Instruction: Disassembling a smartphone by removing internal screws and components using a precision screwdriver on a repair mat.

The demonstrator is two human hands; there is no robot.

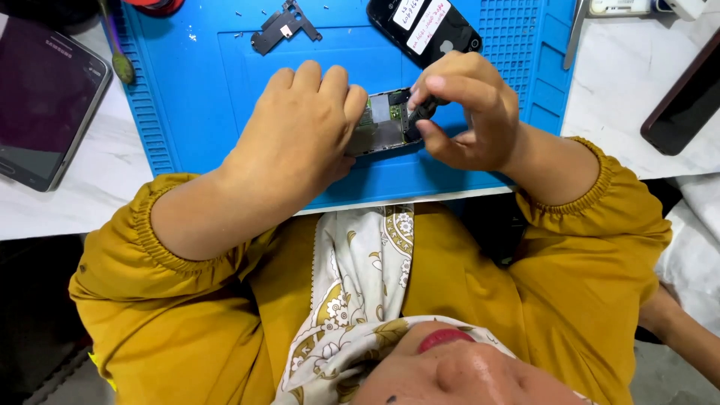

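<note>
Blue mat (195,90); left hand (300,124) hides half opened phone (384,120).

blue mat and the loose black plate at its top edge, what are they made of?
Blue mat: looks like soft matte silicone or rubber, with moulded ridges and small compartments. Black plate: likely thin stamped metal, dark finish, cut-outs and sharp flat edges; could be plastic.

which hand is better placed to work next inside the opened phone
Right, probably: the right hand pinches a small black tool at the opened grey phone body, while the left hand steadies its other end.
</note>
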